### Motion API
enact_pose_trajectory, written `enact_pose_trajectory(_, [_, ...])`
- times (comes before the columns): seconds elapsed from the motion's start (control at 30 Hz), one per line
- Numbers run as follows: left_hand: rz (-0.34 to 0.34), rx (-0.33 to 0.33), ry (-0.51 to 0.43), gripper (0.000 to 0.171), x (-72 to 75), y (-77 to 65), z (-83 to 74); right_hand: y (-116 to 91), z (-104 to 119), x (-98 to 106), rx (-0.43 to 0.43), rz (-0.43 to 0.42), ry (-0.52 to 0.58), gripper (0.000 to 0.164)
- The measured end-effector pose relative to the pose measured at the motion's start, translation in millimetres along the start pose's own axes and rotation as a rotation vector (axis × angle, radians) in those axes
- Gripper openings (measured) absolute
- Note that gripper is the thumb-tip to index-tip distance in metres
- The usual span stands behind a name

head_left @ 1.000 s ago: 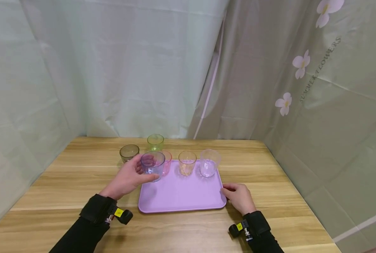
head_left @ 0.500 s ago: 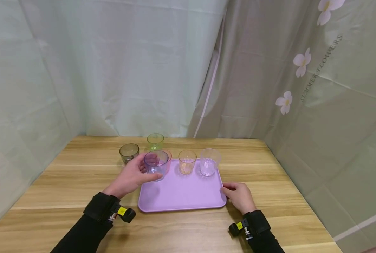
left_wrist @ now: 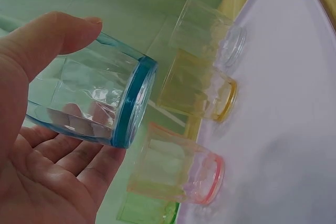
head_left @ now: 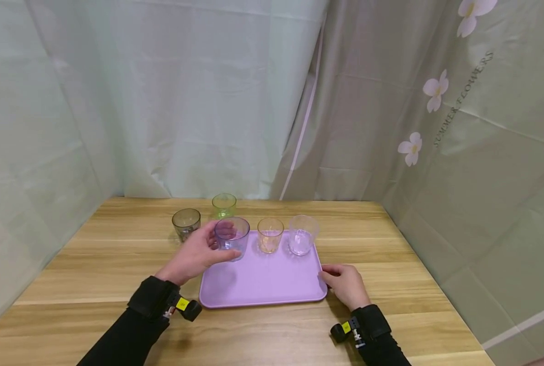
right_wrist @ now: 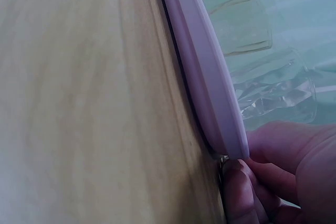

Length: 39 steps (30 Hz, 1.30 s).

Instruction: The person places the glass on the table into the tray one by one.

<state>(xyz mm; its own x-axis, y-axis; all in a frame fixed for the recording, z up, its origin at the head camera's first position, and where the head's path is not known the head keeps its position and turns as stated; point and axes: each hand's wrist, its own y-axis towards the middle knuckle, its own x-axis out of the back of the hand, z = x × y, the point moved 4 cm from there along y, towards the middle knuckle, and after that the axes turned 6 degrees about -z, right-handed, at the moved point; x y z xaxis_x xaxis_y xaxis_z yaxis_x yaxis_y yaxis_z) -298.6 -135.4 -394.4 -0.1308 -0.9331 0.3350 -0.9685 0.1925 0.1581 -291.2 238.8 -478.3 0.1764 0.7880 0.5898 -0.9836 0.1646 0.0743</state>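
My left hand [head_left: 196, 256] holds a blue-tinted glass [left_wrist: 100, 95] above the left part of the purple tray [head_left: 263, 284], thumb on one side and fingers on the other. In the left wrist view its blue base stands apart from the tray surface. A pink glass [left_wrist: 181, 174] sits on the tray, hidden behind the blue one in the head view. Beside it along the far edge stand a yellow glass [head_left: 270, 239] and a clear glass [head_left: 302, 236]. My right hand [head_left: 346, 285] pinches the tray's right rim, thumb at the rim and fingers low against its side.
A dark grey-brown glass [head_left: 186, 222] stands on the wooden table [head_left: 116, 264] left of the tray, near my left fingers. Farther back, a green glass [head_left: 223, 205] stands behind the tray. Pale curtains [head_left: 199, 101] hang along the table's back and sides.
My left hand has carried the blue glass rightward over the tray, and it now covers the pink glass in the head view. The right hand and tray have stayed put.
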Motion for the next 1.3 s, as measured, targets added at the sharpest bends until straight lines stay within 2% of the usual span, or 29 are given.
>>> enact_pose_trajectory(0.33, [0.018,-0.018,-0.036,0.078,-10.7,4.4,-5.7,1,-1,0,0.001,0.002,0.007,0.024])
enact_pose_trajectory(0.97, [0.032,-0.030,-0.075,0.076,-32.2,12.3,-6.6,1,-2,0,0.001,0.003,0.008,0.024])
enact_pose_trajectory(1.3, [0.042,-0.039,-0.071,0.073,-41.7,17.2,-8.6,2,0,0,-0.008,0.008,0.008,0.025])
